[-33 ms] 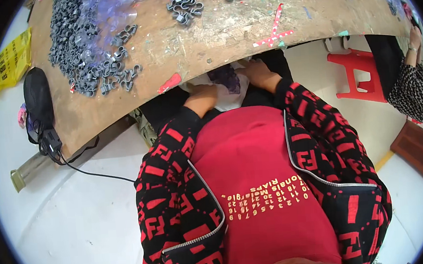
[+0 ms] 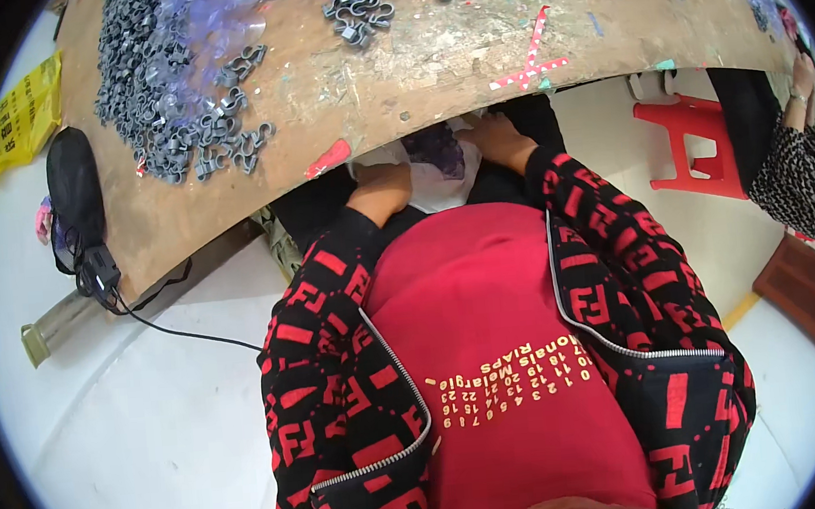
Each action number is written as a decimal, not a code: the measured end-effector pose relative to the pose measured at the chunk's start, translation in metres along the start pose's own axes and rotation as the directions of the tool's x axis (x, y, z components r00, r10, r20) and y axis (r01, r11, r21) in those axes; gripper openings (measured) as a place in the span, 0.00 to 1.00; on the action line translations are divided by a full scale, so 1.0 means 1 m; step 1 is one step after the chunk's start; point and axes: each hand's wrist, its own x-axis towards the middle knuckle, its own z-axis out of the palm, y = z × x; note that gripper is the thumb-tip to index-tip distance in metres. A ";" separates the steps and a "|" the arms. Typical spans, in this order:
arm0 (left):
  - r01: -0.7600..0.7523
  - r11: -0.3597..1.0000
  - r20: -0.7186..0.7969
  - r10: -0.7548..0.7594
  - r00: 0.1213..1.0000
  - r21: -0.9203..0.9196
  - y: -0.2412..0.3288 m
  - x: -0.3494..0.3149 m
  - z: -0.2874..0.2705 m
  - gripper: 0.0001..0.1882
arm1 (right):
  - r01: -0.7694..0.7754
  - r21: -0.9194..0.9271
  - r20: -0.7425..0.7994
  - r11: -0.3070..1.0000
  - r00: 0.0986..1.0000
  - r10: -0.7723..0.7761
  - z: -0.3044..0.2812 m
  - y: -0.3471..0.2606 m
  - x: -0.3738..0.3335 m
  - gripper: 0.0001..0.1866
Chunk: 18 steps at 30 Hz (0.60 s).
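Observation:
In my lap, just under the table's near edge, lies a whitish plastic bag (image 2: 460, 191) with dark purple pieces (image 2: 436, 152) inside its mouth. My left hand (image 2: 381, 191) is closed on the bag's left side, its fingertips partly hidden by the plastic. On the right side my right hand (image 2: 498, 140) grips the bag's rim with bent fingers, some of them out of sight under the table edge. The bag's mouth is spread between both hands. The single purple pieces are too small to make out.
The wooden table (image 2: 431, 71) carries heaps of grey plastic clips (image 2: 153, 117) and clear bluish plastic pieces (image 2: 207, 21). A black pouch (image 2: 74, 185) hangs at its left corner beside a yellow bag (image 2: 24, 122). At right are a red stool (image 2: 690, 136) and another person's arm (image 2: 797, 95).
My left hand has shifted slightly to the left with its side of the bag. The right hand keeps its place on the rim.

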 end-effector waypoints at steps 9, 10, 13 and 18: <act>-0.023 0.996 -0.383 -0.013 0.924 -0.089 -0.035 -0.008 0.021 0.18 | -0.185 0.267 0.587 0.946 0.809 -0.008 -0.077 0.035 0.036 0.19; -0.080 0.990 -0.536 0.006 0.844 -0.115 -0.040 0.001 0.019 0.18 | -0.200 0.258 0.590 0.945 0.808 0.010 -0.080 0.046 0.027 0.19; -0.243 0.967 -0.687 0.128 0.715 -0.073 -0.070 0.014 0.027 0.19 | -0.023 0.266 0.176 0.964 0.984 -0.025 -0.086 0.056 0.018 0.26; -0.129 0.956 -0.515 -0.026 0.857 -0.262 -0.080 -0.005 -0.001 0.22 | -0.103 0.172 0.076 0.980 0.993 0.091 -0.091 0.070 -0.019 0.19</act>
